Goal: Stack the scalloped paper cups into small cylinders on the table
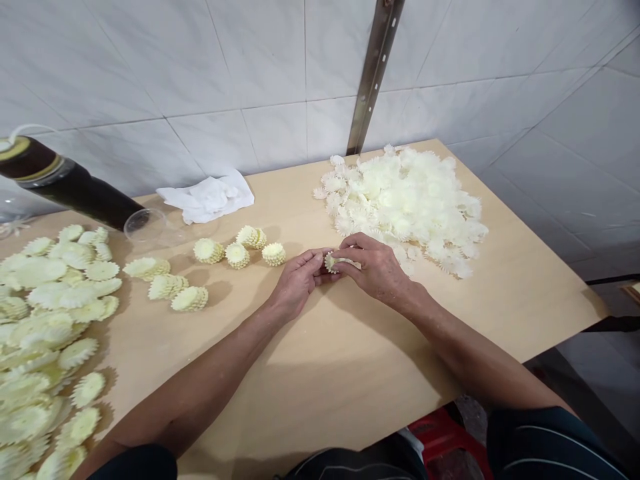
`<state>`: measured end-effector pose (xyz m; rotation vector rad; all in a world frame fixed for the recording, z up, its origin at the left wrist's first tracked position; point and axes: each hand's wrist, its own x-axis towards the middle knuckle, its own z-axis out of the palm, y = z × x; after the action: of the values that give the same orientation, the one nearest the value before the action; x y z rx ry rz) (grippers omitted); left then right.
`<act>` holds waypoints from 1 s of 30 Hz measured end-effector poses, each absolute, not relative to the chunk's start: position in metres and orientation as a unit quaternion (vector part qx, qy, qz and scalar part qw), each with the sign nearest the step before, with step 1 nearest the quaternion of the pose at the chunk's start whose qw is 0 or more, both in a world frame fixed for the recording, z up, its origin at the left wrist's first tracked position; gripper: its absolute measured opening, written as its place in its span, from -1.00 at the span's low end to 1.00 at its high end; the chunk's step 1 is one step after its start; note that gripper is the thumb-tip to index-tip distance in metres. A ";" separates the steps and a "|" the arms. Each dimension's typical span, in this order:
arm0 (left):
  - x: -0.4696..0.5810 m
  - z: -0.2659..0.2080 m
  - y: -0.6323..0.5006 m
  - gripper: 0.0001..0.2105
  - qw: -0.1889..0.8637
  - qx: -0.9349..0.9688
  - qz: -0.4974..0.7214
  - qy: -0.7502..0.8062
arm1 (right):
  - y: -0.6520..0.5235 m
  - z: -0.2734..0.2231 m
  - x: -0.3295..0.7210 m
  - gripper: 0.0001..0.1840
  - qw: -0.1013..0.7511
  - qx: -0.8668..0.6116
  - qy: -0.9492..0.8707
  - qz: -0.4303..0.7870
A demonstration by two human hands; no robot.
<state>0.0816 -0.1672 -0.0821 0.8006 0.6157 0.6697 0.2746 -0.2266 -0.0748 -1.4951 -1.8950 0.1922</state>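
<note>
Flower (331, 262), small and pale with a toothed rim, sits in the head view between the left hand (299, 283) and the right hand (375, 263), over the middle of the counter (280, 373). The left hand pinches it between thumb and fingers; the right hand pinches its facing side with thumb and forefinger. How the lower fingers lie cannot be told. Handling it well likely calls for a light grip, so the teeth do not bend, the left hand steadying while the right hand makes small adjustments. Counted in this view: one flower held; about seven small stacks (190, 299), four in one group and three in another, though some may be two touching; one dark cylinder (80, 190), one white paper (173, 197). The left pile (40, 273) and right pile (400, 200) overlap too much to count
</note>
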 end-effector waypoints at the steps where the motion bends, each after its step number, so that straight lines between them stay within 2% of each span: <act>1: 0.081 -0.083 -0.167 -0.66 0.823 0.373 0.314 0.291 | -0.226 -0.076 0.274 -0.82 0.353 -0.580 -0.730 0.073; 10: 0.081 -0.082 -0.167 -0.66 0.819 0.381 0.318 0.288 | -0.224 -0.077 0.268 -0.79 0.383 -0.577 -0.717 0.075; 23: 0.081 -0.094 -0.167 -0.48 0.787 0.426 0.326 0.306 | -0.226 -0.070 0.261 -0.72 0.408 -0.595 -0.683 0.117; 26: 0.081 -0.094 -0.167 -0.47 0.768 0.441 0.335 0.322 | -0.226 -0.063 0.263 -0.71 0.454 -0.631 -0.606 0.170; 30: 0.080 -0.091 -0.167 -0.44 0.749 0.464 0.327 0.341 | -0.220 -0.050 0.279 -0.57 0.555 -0.626 -0.429 0.341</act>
<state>0.0804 -0.1669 -0.0906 1.0143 0.7446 0.7145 0.2794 -0.2198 -0.0501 -1.4783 -1.0144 0.8055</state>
